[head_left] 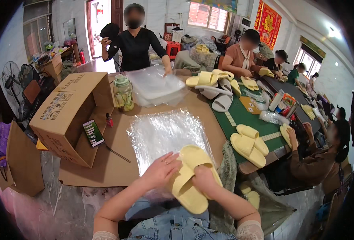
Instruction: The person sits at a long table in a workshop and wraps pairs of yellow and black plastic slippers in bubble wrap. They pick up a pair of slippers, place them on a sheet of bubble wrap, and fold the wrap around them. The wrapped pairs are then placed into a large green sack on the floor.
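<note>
A pair of pale yellow slippers (pixel 191 199) is held above my lap, one overlapping the other. My right hand (pixel 205 181) grips them from the right, its fingers tucked in at a strap and partly hidden. At their left edge my left hand (pixel 161 170) touches them, ringed, with its fingers stretched out and close to the upper slipper. Just beyond lies a stack of clear plastic bags (pixel 169 132), shiny and creased, on the cardboard-covered table (pixel 117 170).
An open cardboard box (pixel 61 116) stands at left, with a phone (pixel 93 133) leaning there and a small red bottle (pixel 109 120) nearby. Behind is a jar (pixel 123 96). More yellow slippers (pixel 249 146) lie on the green mat (pixel 225 128) at right. Co-workers surround the tables; one person (pixel 139 50) touches plastic sheets (pixel 155 84).
</note>
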`<state>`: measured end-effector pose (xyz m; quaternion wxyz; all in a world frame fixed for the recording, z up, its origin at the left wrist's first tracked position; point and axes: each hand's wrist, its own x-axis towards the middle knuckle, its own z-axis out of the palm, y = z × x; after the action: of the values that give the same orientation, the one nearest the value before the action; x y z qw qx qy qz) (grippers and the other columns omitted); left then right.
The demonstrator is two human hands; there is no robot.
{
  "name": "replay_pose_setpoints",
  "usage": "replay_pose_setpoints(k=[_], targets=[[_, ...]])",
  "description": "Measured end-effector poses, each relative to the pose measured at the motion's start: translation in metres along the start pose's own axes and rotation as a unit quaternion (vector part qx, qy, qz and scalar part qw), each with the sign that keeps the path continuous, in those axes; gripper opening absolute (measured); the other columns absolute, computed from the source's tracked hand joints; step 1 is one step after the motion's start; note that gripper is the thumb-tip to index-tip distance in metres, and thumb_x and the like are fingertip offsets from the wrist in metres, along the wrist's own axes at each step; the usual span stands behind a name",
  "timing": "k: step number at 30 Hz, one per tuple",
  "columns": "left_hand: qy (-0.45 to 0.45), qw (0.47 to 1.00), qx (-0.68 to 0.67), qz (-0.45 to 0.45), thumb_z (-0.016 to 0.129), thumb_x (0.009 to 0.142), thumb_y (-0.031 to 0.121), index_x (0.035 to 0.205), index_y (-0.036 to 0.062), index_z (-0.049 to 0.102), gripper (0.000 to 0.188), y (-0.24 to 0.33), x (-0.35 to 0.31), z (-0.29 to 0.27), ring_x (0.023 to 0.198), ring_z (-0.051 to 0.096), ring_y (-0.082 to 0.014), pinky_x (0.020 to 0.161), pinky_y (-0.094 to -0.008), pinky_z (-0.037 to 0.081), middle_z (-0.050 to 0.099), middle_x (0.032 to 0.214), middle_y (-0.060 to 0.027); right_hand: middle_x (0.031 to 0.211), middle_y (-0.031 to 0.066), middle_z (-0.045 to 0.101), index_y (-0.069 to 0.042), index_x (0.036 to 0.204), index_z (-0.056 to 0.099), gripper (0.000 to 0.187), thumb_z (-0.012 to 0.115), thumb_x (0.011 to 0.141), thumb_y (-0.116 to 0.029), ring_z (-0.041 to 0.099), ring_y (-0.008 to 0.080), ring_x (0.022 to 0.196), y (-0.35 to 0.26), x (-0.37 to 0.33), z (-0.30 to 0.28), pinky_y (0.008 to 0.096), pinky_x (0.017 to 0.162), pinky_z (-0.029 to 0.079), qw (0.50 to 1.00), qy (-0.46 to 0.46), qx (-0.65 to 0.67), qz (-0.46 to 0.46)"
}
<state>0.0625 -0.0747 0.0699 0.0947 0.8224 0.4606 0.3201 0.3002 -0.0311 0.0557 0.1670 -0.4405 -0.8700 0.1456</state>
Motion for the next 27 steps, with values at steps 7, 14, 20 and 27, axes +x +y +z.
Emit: replay_pose_setpoints(k=[7, 14, 20, 27], targets=[[-0.001, 0.999, -0.047, 0.012, 0.054, 0.103, 0.022, 0.137, 0.0047, 0.059, 0.039, 0.018, -0.002, -0.008, 0.142, 0.044, -0.0379, 0.118, -0.0452, 0.037, 0.053, 0.148, -0.0175, 0.085, 0.0181, 0.07, -0.002, 0.082, 0.07, 0.014, 0.069, 0.082, -0.016, 0.071, 0.0361, 0.083, -0.017, 0.051, 0.051, 0.0467, 0.069, 0.057, 0.993, 0.028, 0.094, -0.06], [-0.027, 0.997, -0.073, 0.023, 0.051, 0.105, 0.023, 0.143, 0.0047, 0.055, 0.042, 0.03, -0.027, -0.012, 0.145, 0.041, -0.0347, 0.121, -0.0448, 0.035, 0.049, 0.153, -0.0135, 0.087, 0.0195, 0.07, -0.002, 0.082, 0.071, 0.021, 0.062, 0.092, -0.019, 0.071, 0.036, 0.085, -0.018, 0.128, 0.066, 0.0442, 0.071, 0.058, 0.997, 0.078, -0.017, 0.018], [-0.053, 0.997, -0.05, 0.002, 0.061, 0.1, 0.04, 0.143, 0.0038, 0.055, 0.056, 0.008, -0.028, -0.016, 0.144, 0.041, -0.0393, 0.12, -0.0461, 0.033, 0.047, 0.153, -0.0195, 0.102, 0.0248, 0.062, 0.003, 0.112, 0.064, 0.046, 0.066, 0.093, -0.039, 0.065, 0.0457, 0.095, -0.007, 0.121, 0.072, 0.0503, 0.08, 0.055, 0.995, 0.033, 0.019, 0.097], [0.047, 0.987, 0.076, -0.133, 0.069, 0.092, 0.048, 0.151, 0.0142, 0.048, 0.071, -0.072, -0.012, 0.001, 0.147, 0.035, -0.0407, 0.121, -0.0492, 0.03, 0.039, 0.16, -0.0161, 0.119, 0.0247, 0.055, -0.002, 0.133, 0.058, 0.058, 0.072, 0.089, -0.037, 0.06, 0.0426, 0.105, -0.004, 0.077, 0.084, 0.051, 0.092, 0.05, 0.993, 0.114, -0.034, 0.005]])
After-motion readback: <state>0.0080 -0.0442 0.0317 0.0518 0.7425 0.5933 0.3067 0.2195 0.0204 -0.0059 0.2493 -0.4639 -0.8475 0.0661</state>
